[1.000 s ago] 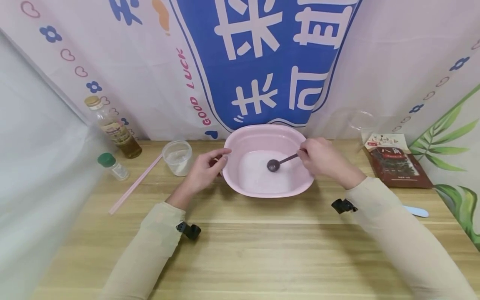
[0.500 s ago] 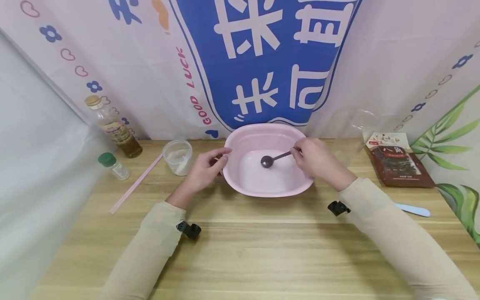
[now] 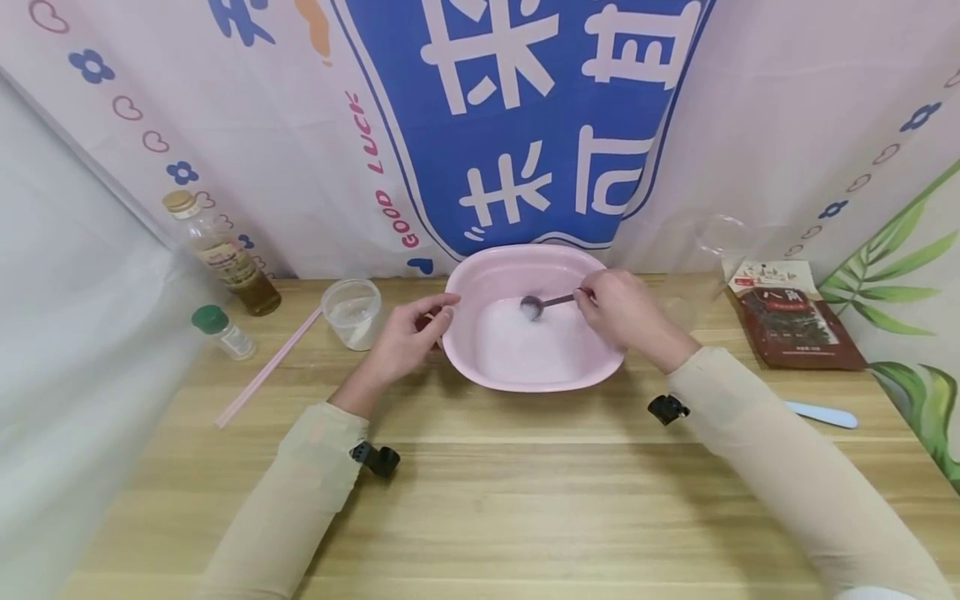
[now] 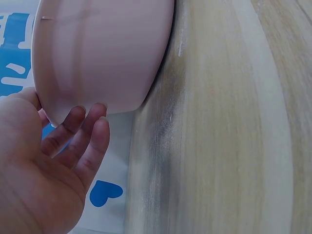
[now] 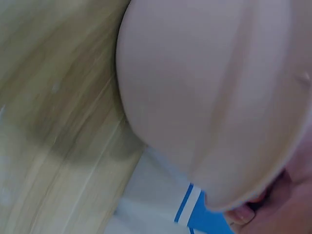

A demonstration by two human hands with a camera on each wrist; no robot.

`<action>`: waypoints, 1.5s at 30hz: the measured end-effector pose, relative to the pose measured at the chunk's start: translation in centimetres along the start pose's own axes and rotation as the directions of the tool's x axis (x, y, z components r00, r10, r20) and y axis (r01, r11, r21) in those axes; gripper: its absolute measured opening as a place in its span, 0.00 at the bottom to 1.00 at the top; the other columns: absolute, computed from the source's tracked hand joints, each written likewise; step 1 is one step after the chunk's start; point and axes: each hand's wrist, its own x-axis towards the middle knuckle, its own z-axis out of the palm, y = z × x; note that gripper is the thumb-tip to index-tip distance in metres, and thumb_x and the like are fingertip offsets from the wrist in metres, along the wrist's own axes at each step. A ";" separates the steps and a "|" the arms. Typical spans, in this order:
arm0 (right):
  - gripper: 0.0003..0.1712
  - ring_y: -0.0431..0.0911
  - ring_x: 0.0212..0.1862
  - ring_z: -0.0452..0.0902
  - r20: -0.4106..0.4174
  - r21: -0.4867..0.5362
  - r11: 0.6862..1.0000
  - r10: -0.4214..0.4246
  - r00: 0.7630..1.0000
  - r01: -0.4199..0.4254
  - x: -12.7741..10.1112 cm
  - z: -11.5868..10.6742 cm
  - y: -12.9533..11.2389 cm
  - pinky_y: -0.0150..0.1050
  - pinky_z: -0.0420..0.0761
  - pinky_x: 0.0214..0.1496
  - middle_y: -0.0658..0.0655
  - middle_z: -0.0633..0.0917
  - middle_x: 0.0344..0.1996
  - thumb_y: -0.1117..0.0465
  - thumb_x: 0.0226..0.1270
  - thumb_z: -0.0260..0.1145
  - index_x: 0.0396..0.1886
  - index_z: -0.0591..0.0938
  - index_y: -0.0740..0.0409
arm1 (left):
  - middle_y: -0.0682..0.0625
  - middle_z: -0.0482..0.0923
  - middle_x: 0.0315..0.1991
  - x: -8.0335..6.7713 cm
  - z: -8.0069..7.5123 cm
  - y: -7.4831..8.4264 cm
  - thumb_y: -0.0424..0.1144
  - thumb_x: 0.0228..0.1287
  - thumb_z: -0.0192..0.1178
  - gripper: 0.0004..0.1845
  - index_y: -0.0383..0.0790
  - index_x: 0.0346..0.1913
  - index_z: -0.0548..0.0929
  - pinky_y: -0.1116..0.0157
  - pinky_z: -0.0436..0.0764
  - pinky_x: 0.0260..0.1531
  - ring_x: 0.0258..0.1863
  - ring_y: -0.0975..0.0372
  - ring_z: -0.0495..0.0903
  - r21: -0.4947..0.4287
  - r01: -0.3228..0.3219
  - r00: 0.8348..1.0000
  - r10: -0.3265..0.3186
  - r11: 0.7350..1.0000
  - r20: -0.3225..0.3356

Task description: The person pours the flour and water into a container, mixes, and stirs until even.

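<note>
My right hand (image 3: pixel 622 312) pinches the handle of a small dark brown measuring spoon (image 3: pixel 557 300) over the pink basin (image 3: pixel 535 390). The spoon's round bowl hangs above the white contents of the basin and shows white on its face. At the basin's left end, my left hand (image 3: pixel 408 333) holds the rim, with thumb and forefinger at the edge. In the left wrist view, the other fingers of the left hand (image 4: pixel 53 161) bend below the rim beside the outer wall. The right wrist view has the basin's outer wall (image 5: pixel 195 87) in front, hiding the spoon.
Left of the basin stand a clear plastic cup (image 3: pixel 352 312), pink chopsticks (image 3: pixel 270 367), a green-capped jar (image 3: pixel 223 331) and an oil bottle (image 3: pixel 225 258). On the right are a brown spice packet (image 3: pixel 798 321), a clear container (image 3: pixel 720 250) and a light blue handle (image 3: pixel 821 414).
My right hand has shifted left with the spoon. The bowl has moved left and back over the basin and turned, now showing white. My left hand stays at the rim.
</note>
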 end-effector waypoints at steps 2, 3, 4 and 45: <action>0.15 0.56 0.38 0.81 0.013 0.003 1.000 -0.030 0.999 0.030 0.2 0.2 -0.2 0.53 0.84 0.47 0.63 0.89 0.32 0.63 0.81 0.60 0.40 0.89 0.68 | 0.35 0.83 0.43 0.0 0.1 0.0 0.38 0.84 0.57 0.19 0.35 0.69 0.84 0.46 0.92 0.36 0.35 0.40 0.84 -0.003 -0.004 1.000 0.004 1.000 -0.002; 0.15 0.56 0.38 0.81 0.022 0.005 0.999 -0.038 0.999 0.038 0.2 0.2 -0.3 0.53 0.84 0.48 0.62 0.89 0.32 0.63 0.81 0.61 0.40 0.89 0.67 | 0.35 0.83 0.43 0.0 0.1 0.0 0.38 0.84 0.57 0.19 0.35 0.68 0.84 0.46 0.92 0.35 0.35 0.39 0.83 -0.004 -0.007 1.000 0.007 1.000 -0.003; 0.15 0.56 0.38 0.81 0.031 0.010 0.999 -0.039 0.999 0.039 0.2 0.1 -0.3 0.53 0.84 0.48 0.62 0.89 0.33 0.63 0.81 0.61 0.40 0.89 0.68 | 0.35 0.83 0.43 0.1 0.1 0.0 0.37 0.84 0.57 0.19 0.34 0.68 0.84 0.46 0.92 0.35 0.35 0.38 0.83 -0.007 -0.009 1.000 0.009 1.000 -0.003; 0.15 0.61 0.43 0.82 0.017 0.012 1.000 -0.009 1.000 0.009 -0.4 -0.1 0.5 0.55 0.80 0.55 0.64 0.91 0.34 0.62 0.80 0.61 0.43 0.90 0.70 | 0.35 0.83 0.41 0.1 0.0 0.0 0.35 0.83 0.57 0.18 0.32 0.67 0.84 0.54 0.92 0.32 0.31 0.47 0.84 -0.046 -0.009 1.000 0.009 0.999 -0.005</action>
